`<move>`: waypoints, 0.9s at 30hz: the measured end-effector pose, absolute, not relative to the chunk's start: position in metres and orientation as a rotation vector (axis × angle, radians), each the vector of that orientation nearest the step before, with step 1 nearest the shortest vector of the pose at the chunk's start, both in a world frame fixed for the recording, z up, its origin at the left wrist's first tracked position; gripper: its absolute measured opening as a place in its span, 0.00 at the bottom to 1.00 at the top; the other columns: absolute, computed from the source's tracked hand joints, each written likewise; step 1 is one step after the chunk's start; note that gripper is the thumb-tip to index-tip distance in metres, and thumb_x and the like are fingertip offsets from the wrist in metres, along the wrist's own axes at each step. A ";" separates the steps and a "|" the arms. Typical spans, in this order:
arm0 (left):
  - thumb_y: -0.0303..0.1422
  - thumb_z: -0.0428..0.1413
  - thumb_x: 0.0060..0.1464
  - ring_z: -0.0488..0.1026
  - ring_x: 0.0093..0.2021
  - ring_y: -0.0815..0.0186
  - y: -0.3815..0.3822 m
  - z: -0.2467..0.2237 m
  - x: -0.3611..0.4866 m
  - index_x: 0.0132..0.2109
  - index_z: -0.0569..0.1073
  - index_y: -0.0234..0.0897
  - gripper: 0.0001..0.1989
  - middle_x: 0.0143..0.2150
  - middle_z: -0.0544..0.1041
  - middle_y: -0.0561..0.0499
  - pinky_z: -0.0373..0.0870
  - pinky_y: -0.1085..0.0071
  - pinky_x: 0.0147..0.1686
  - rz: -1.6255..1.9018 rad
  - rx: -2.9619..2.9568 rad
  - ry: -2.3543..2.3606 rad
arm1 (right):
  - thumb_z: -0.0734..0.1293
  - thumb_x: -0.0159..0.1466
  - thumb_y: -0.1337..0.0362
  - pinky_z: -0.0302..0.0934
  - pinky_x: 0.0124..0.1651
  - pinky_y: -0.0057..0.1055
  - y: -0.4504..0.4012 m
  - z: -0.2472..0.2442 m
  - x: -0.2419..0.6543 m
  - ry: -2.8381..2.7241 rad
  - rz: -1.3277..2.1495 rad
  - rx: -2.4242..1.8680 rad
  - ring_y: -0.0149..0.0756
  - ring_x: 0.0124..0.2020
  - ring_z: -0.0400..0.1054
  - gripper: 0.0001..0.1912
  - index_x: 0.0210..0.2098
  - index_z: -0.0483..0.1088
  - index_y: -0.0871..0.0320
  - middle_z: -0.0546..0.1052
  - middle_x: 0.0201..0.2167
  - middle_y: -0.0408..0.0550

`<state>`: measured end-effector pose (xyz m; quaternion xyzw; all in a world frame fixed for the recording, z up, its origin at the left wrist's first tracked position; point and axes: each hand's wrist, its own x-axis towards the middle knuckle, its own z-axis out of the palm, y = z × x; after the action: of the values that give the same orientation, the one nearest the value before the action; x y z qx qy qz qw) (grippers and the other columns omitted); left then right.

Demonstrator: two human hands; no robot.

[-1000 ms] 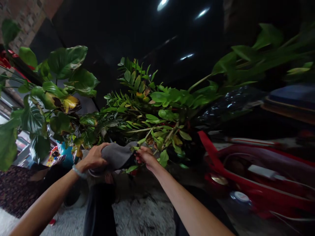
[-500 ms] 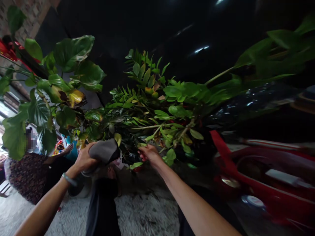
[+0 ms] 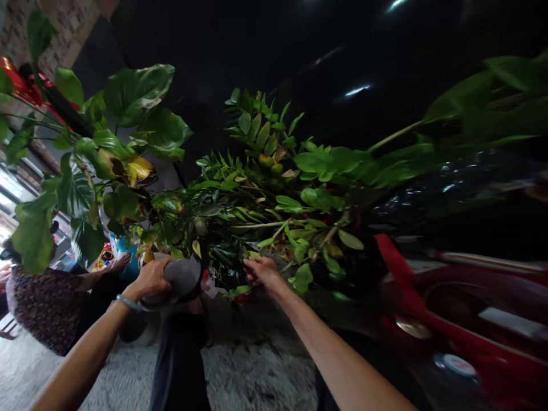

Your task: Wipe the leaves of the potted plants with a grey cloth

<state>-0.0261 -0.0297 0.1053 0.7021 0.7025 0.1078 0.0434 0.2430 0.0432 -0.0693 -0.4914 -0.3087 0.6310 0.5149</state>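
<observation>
My left hand (image 3: 152,279) is wrapped around a grey, soft-looking rounded thing (image 3: 185,275); its exact kind is unclear. A bracelet circles that wrist. Farther right, my right hand (image 3: 263,270) has its fingers closed at the lower edge of the green leafy plant (image 3: 319,200), pinching what looks like a thin stem. What lies between those fingertips is mostly hidden. A small yellow-green leaf (image 3: 196,248) shows just above the grey thing. On the left spreads a broad-leaved plant (image 3: 139,94) with some yellowed leaves.
A red scooter-like body (image 3: 492,337) stands at the right, blurred. At the left sits a person in a patterned top (image 3: 45,305). Below my left hand is a bucket-like container (image 3: 139,328) on the rough grey floor (image 3: 252,371). A dark glossy surface (image 3: 257,45) rises behind the plants.
The view has shifted slightly, so the plants and scooter appear farther right. In my left hand the grey thing has turned and looks rounder. My right hand keeps its pinch among the leaves.
</observation>
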 end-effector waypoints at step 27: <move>0.30 0.69 0.36 0.77 0.50 0.53 0.045 0.147 0.083 0.56 0.74 0.34 0.36 0.49 0.81 0.46 0.72 0.57 0.55 1.314 2.113 1.747 | 0.69 0.54 0.67 0.56 0.12 0.19 0.045 -0.074 0.249 -0.727 1.508 -1.141 0.27 0.13 0.67 0.07 0.22 0.67 0.57 0.76 0.18 0.42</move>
<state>0.0826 0.0449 0.1466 0.6941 0.5738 0.4316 0.0509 0.2494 0.0450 -0.0739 -0.4778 -0.3046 0.6314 0.5294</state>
